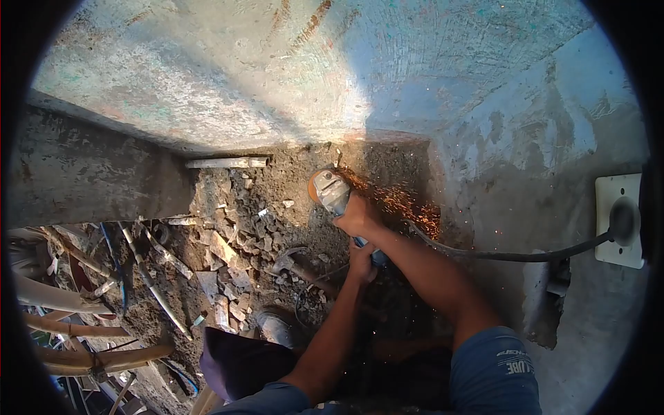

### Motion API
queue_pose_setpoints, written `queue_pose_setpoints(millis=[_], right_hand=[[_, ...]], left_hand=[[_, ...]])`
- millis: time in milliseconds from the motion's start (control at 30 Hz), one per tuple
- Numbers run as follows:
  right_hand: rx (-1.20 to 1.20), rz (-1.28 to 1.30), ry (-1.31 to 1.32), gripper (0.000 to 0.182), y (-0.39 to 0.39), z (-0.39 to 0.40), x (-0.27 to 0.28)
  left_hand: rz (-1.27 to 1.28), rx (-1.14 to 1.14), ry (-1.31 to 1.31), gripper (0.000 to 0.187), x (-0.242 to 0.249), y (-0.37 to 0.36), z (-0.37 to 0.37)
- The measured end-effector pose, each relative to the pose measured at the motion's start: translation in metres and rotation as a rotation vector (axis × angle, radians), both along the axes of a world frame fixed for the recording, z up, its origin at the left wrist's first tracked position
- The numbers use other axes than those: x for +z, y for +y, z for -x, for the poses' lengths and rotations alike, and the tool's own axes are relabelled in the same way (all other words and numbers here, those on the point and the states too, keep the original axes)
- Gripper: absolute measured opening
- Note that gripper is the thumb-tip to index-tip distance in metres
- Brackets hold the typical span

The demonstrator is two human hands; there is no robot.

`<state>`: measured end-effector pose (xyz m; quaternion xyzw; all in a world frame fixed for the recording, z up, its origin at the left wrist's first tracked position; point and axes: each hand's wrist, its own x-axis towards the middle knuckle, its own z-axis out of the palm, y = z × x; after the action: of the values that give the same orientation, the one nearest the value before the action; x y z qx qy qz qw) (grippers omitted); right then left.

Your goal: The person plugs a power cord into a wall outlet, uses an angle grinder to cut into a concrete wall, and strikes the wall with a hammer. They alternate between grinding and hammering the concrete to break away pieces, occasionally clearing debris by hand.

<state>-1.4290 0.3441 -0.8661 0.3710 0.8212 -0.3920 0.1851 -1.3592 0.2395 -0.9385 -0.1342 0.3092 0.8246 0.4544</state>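
Hand, left (362, 263): wrapped around the rear of the angle grinder (333, 194)
Hand, right (358, 216): clasped just behind the grinder's head
Angle grinder: above the ground (311, 238), near its far edge
Sparks (394, 200): spraying rightward
Pale pipe (228, 163): along that edge, left of the grinder
Wall (277, 83): beyond, paint worn

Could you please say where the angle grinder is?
The angle grinder is near the head view's centre, in the right hand and left hand, sparks to its right.
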Motion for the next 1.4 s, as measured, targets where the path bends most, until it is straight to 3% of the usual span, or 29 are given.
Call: queue_pose_setpoints(millis=[200, 467, 800, 1033, 1233, 1300, 1400], right_hand=[[-0.029, -0.034, -0.029, 0.056, -0.003, 0.001, 0.001], [-0.029, 0.010, -0.025, 0.069, -0.002, 0.006, -0.010], [-0.056, -0.027, -0.008, 0.065, -0.006, -0.012, 0.003], [0.054, -0.122, 0.300, 0.071, -0.046, -0.025, 0.011], [0.126, -0.142, 0.426, 0.065, -0.082, -0.011, 0.081], [0.185, -0.156, 0.483, 0.064, -0.088, -0.007, 0.098], [0.318, -0.158, 0.693, 0.067, -0.089, 0.002, 0.118]], left_hand=[[0.008, 0.005, 0.005, 0.051, 0.005, 0.001, 0.001], [0.008, -0.007, -0.001, 0.051, -0.007, -0.002, 0.006], [0.019, 0.006, 0.003, 0.049, 0.000, -0.006, -0.012], [0.131, 0.087, 0.193, 0.053, 0.009, -0.038, -0.018], [0.080, 0.226, 0.440, 0.065, 0.041, -0.058, 0.007], [0.270, 0.236, 0.713, 0.065, 0.078, -0.067, 0.019], [0.198, 0.307, 0.595, 0.059, 0.134, -0.075, 0.023]])
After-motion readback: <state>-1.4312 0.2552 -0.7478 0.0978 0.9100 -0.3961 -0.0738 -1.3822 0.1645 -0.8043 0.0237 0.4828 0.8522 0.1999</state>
